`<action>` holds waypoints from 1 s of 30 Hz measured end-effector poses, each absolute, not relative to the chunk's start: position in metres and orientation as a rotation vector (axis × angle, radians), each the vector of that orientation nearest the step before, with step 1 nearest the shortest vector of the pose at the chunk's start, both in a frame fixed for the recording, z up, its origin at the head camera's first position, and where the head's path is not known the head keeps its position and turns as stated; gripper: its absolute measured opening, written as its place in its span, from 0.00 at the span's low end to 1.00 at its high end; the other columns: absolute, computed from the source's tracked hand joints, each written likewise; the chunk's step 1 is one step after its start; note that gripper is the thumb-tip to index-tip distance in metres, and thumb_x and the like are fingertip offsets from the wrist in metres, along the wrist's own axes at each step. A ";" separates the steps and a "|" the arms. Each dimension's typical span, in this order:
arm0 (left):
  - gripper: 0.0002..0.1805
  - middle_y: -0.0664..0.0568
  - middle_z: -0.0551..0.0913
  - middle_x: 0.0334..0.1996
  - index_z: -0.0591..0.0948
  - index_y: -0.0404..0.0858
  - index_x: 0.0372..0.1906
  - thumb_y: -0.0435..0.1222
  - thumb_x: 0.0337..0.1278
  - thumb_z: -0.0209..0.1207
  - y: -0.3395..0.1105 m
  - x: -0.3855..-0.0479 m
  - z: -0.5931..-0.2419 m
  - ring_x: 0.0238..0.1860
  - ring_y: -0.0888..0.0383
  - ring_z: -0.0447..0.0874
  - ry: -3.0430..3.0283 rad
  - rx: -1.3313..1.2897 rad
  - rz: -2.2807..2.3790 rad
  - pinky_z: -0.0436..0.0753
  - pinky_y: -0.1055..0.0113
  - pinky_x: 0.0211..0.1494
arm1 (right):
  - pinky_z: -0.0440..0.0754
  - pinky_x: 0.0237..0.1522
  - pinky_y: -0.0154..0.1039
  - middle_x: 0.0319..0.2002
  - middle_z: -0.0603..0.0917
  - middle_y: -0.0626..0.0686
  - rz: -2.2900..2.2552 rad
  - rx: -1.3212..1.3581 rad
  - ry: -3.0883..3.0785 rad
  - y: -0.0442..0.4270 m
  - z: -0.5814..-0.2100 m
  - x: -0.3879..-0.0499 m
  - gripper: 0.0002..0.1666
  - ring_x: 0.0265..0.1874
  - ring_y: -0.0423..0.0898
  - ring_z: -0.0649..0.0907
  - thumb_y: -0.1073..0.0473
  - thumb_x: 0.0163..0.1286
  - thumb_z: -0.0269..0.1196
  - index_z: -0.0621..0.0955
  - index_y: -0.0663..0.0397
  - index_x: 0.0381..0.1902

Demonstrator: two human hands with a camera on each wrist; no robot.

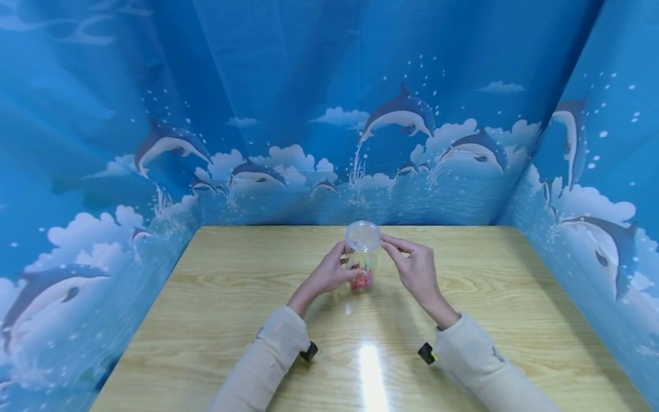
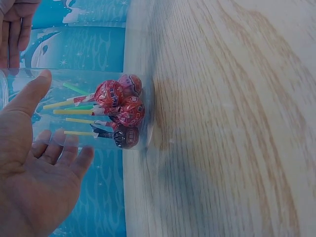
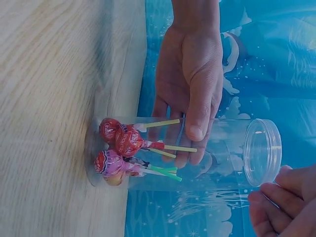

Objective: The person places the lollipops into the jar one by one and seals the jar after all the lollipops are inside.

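Note:
A clear plastic jar [image 1: 369, 264] stands upright on the table, with several lollipops [image 3: 129, 142] inside, heads down and sticks up. Their wrappers are red, pink and dark; the sticks are yellow, green and white. My left hand [image 1: 329, 273] grips the jar from the left, thumb on the near side and fingers behind. At the jar's mouth is a round transparent lid [image 3: 263, 153]. My right hand [image 1: 416, 269] pinches the lid's right edge between thumb and fingers. Whether the lid is fully seated, I cannot tell.
The wood-grain table [image 1: 231, 320] reaches back to a blue curtain [image 1: 288, 86] printed with dolphins, which also hangs on both sides. A bright reflection lies on the table in front of the jar.

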State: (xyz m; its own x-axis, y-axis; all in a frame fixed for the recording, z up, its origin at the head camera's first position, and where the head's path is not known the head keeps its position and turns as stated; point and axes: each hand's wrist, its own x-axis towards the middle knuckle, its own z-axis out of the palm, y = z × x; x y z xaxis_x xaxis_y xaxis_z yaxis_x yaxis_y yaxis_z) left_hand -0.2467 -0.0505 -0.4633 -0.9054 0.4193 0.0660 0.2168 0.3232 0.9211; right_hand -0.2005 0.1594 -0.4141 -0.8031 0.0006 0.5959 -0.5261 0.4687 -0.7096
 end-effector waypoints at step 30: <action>0.48 0.42 0.70 0.71 0.60 0.39 0.79 0.37 0.58 0.74 -0.052 -0.247 -0.465 0.73 0.46 0.67 2.419 0.594 1.595 0.72 0.50 0.75 | 0.89 0.46 0.49 0.72 0.74 0.60 1.583 0.525 -2.530 0.160 -0.408 -0.221 0.39 0.56 0.61 0.83 0.49 0.72 0.70 0.72 0.54 0.75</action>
